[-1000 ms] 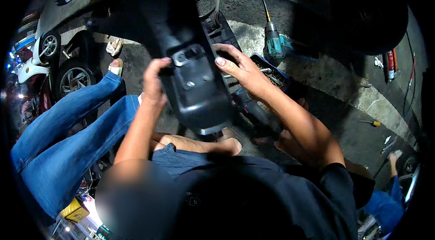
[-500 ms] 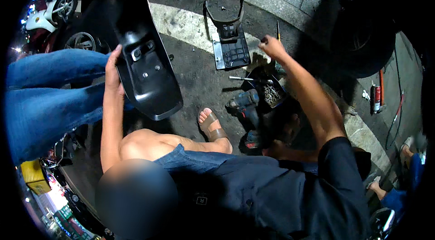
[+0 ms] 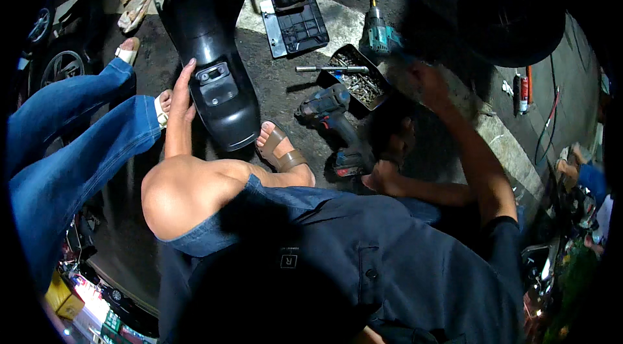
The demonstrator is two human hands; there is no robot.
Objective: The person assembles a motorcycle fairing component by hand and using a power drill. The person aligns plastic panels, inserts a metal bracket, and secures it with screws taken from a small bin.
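My left hand (image 3: 187, 87) grips the left edge of a long black plastic panel (image 3: 224, 113) with a molded recess and holes, lying low beside my bare knee and sandaled foot. My right hand (image 3: 425, 81) is out at the right in shadow; whether it holds anything is unclear. Near it are a teal drill (image 3: 383, 39) with a long bit, and a tray of screws (image 3: 354, 87) with a metal socket tool (image 3: 331, 69) across it. A dark cordless impact driver (image 3: 328, 110) lies below the tray.
A black plastic plate (image 3: 295, 29) with a bracket is ahead. Another person's jeans-clad legs (image 3: 78, 136) are at left by scooter wheels (image 3: 58, 68). A dark tire (image 3: 509, 32), spray can (image 3: 522, 94) and hose (image 3: 545, 136) are at right. More feet (image 3: 568, 169) show at far right.
The black panel, earlier raised in both my hands, is now lower and farther left. My right hand let go of it and moved right toward the teal drill and tray.
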